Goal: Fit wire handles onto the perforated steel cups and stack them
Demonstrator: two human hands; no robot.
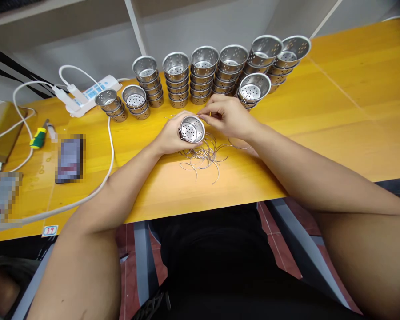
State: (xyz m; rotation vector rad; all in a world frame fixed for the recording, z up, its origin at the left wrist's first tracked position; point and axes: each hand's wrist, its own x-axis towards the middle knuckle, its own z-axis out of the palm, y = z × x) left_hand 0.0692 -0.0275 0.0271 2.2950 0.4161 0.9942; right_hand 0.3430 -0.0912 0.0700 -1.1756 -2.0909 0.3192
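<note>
A small perforated metal cup (192, 129) is gripped in my left hand (173, 135), tilted so its holed bottom faces me. Just right of its rim, my right hand (227, 116) pinches with thumb and forefinger; a sliver of thin wire (199, 116) shows at the fingertips, most of it hidden. Below the cup lies a loose tangle of curved metal wires (203, 155) on the yellow table. Past my right hand, a short stack of the same cups (254, 88) stands close to the knuckles.
Tall stacks of perforated cups (204, 62) line the back, with shorter stacks (135, 98) at the left. A power strip (93, 93) has plugs in it; its white cable (110, 155) crosses the table. A screwdriver (38, 138) and blurred phone-like objects (69, 160) lie left.
</note>
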